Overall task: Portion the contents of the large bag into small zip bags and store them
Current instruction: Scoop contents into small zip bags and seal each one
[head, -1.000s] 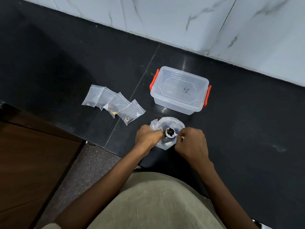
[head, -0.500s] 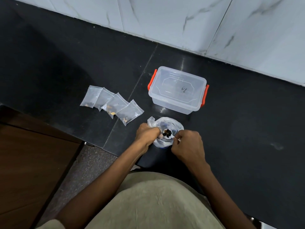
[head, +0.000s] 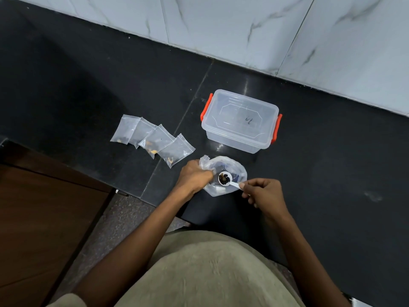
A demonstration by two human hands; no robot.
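On a glossy black stone surface (head: 332,185), a crumpled clear plastic large bag (head: 239,168) sits near the front edge, its mouth rolled open into a soft ring. The left hand (head: 194,177) bunches the bag's left rim, its grip closed on the thin film. The right hand (head: 265,193) pinches the slim handle of a small white plastic scoop (head: 228,180), its grip closed on that handle between thumb and fingertips. The scoop's round bowl holds a few dark, rounded pieces and sits over the open mouth of the bag; whether it touches the bag I cannot tell.

To the left of the bag, four small zip bags (head: 152,141) lie flat in an overlapping row, slanting from upper left to lower right. They are clear, flat and rectangular, each with a few dark and orange-brown bits gathered in its lower corner. The nearest of them lies just beside the left hand without touching it.

Behind the large bag stands a rectangular translucent plastic box (head: 241,122) with rounded corners, its lid on and an orange-red clip at each short end. A small dark mark shows on the lid.

A pale marble-patterned tile wall (head: 243,29) with grey veins rises behind the surface. At lower left is a brown wooden panel (head: 44,229), and beside it speckled grey floor (head: 124,229).
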